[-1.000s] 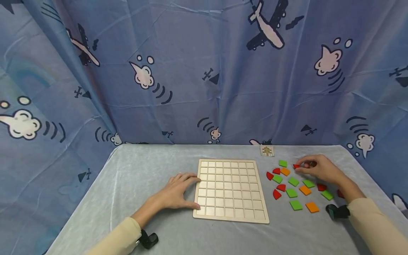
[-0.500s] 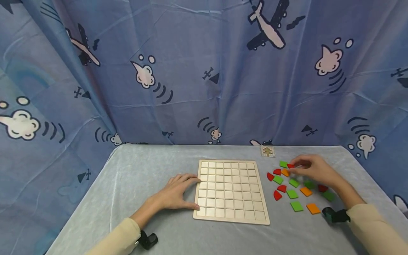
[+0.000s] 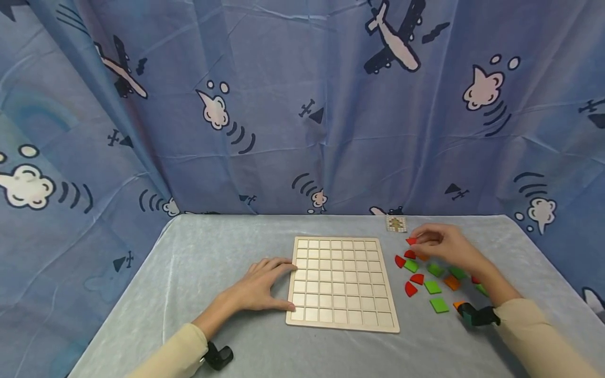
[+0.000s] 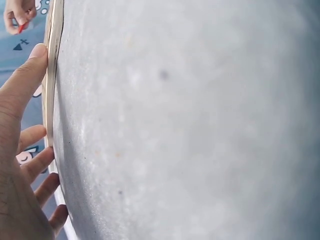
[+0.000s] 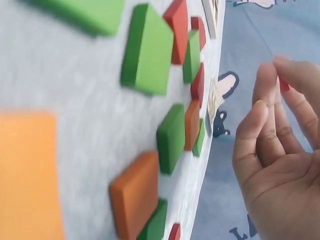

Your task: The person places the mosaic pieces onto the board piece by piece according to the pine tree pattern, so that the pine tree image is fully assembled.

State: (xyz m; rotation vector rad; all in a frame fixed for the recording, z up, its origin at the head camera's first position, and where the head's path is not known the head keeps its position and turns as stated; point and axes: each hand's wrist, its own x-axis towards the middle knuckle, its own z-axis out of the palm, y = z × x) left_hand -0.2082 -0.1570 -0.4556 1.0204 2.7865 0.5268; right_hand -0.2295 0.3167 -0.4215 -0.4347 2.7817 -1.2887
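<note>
A pale wooden board with a grid of square recesses lies at the middle of the table. My left hand rests at its left side, thumb and fingertips against the edge. In the left wrist view, the loosely spread fingers meet the board's edge. Between thumb and fingertips, my right hand pinches a small red quarter-circle tile, held up beyond the board's far right corner. Only a sliver of that red tile shows in the right wrist view.
Under and around the right forearm lie green squares, orange squares and several red quarter-circle tiles. A small card with a tree-like pattern lies at the table's back edge, before a blue printed curtain.
My right hand has moved left with the red tile, from the far right of the scattered tiles toward the board. The left hand has stayed at the board's edge.
</note>
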